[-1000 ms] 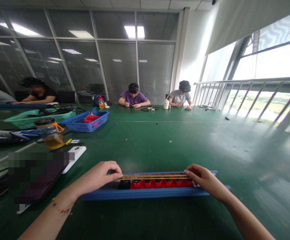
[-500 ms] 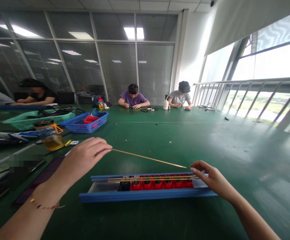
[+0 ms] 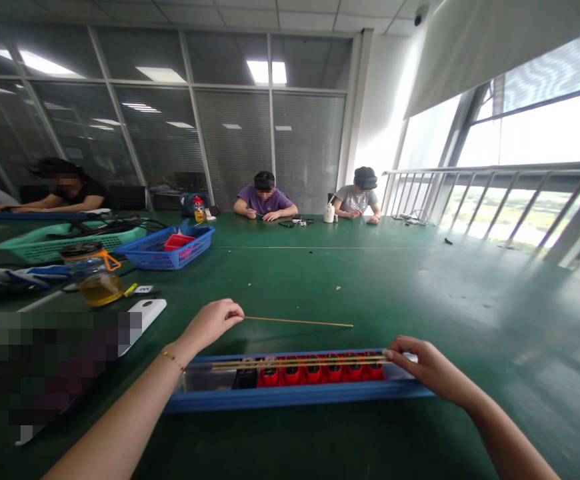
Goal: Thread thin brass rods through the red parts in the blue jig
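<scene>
A thin wooden stick [image 3: 300,322] is pinched at its left end by my left hand [image 3: 217,323] and hangs over the table behind a long blue tray [image 3: 295,398]. Red cups [image 3: 313,377] and one black cup [image 3: 246,379] stand in a row inside the tray. Several more sticks [image 3: 280,364] lie lengthwise across the cup tops. At the tray's right end, my right hand [image 3: 415,360] has its thumb and fingers closed around the right ends of those sticks.
On the left are a blue basket [image 3: 170,252] with a red container, a green basket [image 3: 60,243] with cables, a jar [image 3: 95,277] of yellow liquid and a white-edged object [image 3: 145,317]. Several people sit across the green table [image 3: 395,267].
My left hand has moved right and slightly down with its stick, closer to the tray. My right hand has closed its fingers on the sticks' right ends.
</scene>
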The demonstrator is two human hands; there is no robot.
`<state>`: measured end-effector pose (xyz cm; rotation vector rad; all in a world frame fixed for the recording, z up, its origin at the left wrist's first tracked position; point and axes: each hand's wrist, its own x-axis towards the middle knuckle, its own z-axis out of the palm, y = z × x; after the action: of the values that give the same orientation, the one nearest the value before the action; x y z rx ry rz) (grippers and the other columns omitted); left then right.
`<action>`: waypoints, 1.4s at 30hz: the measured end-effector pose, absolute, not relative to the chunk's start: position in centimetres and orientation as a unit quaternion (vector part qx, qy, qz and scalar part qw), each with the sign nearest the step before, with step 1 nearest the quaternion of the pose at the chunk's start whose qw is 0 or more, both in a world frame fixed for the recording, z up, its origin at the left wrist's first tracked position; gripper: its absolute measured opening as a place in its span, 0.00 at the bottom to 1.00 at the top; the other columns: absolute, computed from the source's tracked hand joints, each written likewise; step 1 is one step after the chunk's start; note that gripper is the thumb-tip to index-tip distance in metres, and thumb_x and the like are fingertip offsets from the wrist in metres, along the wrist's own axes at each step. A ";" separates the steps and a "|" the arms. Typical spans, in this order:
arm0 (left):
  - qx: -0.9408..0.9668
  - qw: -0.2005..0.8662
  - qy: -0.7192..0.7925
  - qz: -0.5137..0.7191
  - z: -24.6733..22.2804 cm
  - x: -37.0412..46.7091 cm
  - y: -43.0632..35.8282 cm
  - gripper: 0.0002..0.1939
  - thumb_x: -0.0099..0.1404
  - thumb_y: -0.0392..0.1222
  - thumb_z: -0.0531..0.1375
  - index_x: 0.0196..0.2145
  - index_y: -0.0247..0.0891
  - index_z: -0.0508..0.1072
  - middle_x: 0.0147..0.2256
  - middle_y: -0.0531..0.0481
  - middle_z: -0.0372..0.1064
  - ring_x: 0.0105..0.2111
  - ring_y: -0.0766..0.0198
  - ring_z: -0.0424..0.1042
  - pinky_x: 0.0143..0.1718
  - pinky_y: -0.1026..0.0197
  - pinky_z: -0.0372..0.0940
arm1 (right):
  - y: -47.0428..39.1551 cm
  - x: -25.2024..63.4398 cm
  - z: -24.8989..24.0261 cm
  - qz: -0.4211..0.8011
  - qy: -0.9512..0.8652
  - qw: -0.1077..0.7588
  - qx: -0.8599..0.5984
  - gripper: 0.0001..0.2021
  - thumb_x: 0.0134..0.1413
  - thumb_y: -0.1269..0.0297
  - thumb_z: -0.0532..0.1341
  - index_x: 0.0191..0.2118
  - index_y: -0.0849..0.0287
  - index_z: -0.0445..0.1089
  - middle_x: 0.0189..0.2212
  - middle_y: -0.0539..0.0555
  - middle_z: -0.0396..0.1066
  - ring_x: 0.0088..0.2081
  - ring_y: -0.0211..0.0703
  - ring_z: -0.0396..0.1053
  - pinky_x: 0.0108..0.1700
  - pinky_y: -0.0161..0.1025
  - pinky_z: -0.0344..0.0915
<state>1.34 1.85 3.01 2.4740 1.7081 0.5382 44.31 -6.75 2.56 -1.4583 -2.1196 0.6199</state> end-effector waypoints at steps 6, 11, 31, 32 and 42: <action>0.813 0.080 0.555 0.155 0.5 1.4 2.5 0.08 0.57 0.42 0.53 0.32 0.42 0.71 0.32 0.52 0.69 0.33 0.64 0.67 0.33 0.66 0.58 | -6.7 44.3 2.7 0.233 -0.761 0.258 -0.548 0.16 0.52 0.51 0.52 0.27 0.59 0.68 0.25 0.49 0.67 0.30 0.39 0.63 0.32 0.32 0.58; 0.828 0.088 0.537 0.136 -0.2 1.2 2.6 0.08 0.58 0.43 0.53 0.29 0.42 0.71 0.31 0.52 0.68 0.32 0.64 0.67 0.32 0.65 0.57 | -6.2 44.1 2.6 0.230 -0.720 0.327 -0.567 0.17 0.51 0.50 0.53 0.23 0.59 0.64 0.20 0.47 0.62 0.26 0.37 0.59 0.28 0.31 0.56; 0.819 0.118 0.539 0.158 -0.6 1.3 2.7 0.15 0.59 0.51 0.49 0.30 0.41 0.71 0.29 0.51 0.68 0.29 0.65 0.66 0.30 0.65 0.56 | -0.3 46.9 1.4 0.179 -0.641 0.405 -0.628 0.24 0.49 0.42 0.49 0.20 0.59 0.63 0.18 0.49 0.63 0.23 0.38 0.60 0.27 0.33 0.56; 0.817 0.116 0.541 0.159 -0.5 1.4 2.6 0.17 0.60 0.52 0.49 0.30 0.40 0.71 0.29 0.51 0.68 0.29 0.65 0.66 0.29 0.65 0.56 | 0.0 46.6 1.1 0.168 -0.656 0.374 -0.634 0.24 0.48 0.42 0.49 0.21 0.59 0.64 0.17 0.49 0.62 0.22 0.37 0.59 0.25 0.32 0.55; 0.823 0.124 0.535 0.145 -0.4 1.4 2.5 0.15 0.54 0.55 0.55 0.29 0.41 0.70 0.29 0.52 0.67 0.28 0.65 0.66 0.27 0.66 0.56 | 2.3 43.2 -0.3 0.136 -0.781 0.170 -0.586 0.16 0.42 0.50 0.58 0.22 0.59 0.69 0.17 0.48 0.67 0.21 0.36 0.61 0.22 0.31 0.52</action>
<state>1.38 2.48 -0.44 2.3990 1.5603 0.4222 43.18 2.28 -0.28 -1.6644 -2.2182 0.3858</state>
